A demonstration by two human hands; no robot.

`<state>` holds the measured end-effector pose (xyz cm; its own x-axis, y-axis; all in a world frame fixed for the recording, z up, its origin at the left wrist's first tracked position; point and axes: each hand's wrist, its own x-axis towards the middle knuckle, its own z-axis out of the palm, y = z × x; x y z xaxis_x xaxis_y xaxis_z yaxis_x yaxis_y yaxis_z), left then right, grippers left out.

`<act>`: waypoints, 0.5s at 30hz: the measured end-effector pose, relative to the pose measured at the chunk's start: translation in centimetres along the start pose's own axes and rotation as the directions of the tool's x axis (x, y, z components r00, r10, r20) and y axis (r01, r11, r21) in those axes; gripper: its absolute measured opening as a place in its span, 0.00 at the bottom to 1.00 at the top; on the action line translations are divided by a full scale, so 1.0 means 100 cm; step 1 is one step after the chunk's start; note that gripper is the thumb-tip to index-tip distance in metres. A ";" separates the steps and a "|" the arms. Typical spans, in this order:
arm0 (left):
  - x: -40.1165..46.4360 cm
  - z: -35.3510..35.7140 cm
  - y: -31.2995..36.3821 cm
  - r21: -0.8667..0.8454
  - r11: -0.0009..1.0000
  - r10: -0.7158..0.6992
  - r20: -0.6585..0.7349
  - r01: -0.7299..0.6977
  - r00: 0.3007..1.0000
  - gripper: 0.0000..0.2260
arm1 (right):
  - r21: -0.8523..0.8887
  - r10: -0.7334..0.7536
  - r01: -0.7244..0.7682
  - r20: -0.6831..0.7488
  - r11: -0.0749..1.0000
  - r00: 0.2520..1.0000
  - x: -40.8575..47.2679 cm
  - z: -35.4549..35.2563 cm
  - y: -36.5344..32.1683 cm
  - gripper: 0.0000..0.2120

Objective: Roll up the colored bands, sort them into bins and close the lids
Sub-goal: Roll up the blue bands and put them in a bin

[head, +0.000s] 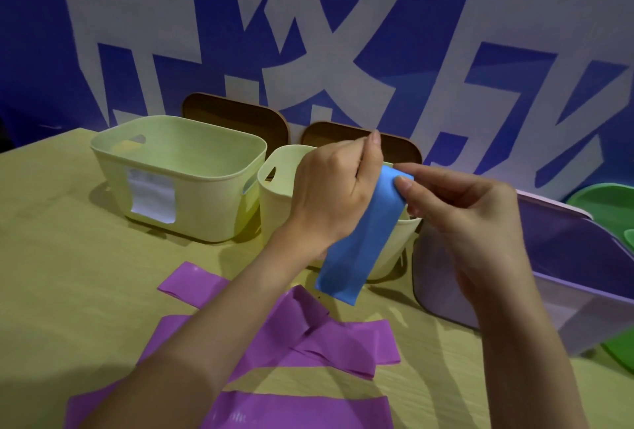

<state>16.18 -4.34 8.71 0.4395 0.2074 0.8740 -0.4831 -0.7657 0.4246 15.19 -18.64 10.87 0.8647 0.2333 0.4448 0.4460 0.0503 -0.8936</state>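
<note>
Blue band (pixel 360 236): pinched at its top edge by both my hands, hanging in front of the right pale bin (pixel 274 202); long axis runs down and toward my left, free end just above the worktop (pixel 68 240).
Left hand (pixel 329 188): thumb and fingers nipping the top corner.
Right hand (pixel 459 209): fingertips pinching the other corner.
Risk: a slack first turn could spring open, I judge.
Purple bands (pixel 308 336): flat, unrolled, overlapping on the worktop.
</note>
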 end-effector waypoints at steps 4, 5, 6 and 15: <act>0.000 0.002 0.001 -0.084 0.987 -0.136 0.029 0.138 0.990 0.22 | -0.131 -0.103 0.102 -0.001 0.986 0.995 0.001 0.002 0.001 0.10; 0.000 0.002 0.001 -0.097 0.980 -0.169 0.034 0.171 0.985 0.23 | -0.180 -0.141 0.140 0.006 0.974 0.990 0.001 0.003 0.002 0.11; 0.001 0.002 0.002 -0.103 0.973 -0.201 0.041 0.204 0.979 0.24 | -0.227 -0.178 0.177 0.014 0.958 0.984 0.001 0.004 0.003 0.12; 0.002 -0.001 0.000 0.000 0.980 -0.198 0.114 0.199 0.974 0.23 | -0.187 -0.123 0.111 -0.056 0.976 0.991 0.001 0.006 0.006 0.11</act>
<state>16.15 -4.23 8.92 0.6100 0.2838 0.7399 -0.3860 -0.7090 0.5902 15.41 -17.97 10.39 0.8148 0.1708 0.5541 0.5743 -0.1068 -0.8116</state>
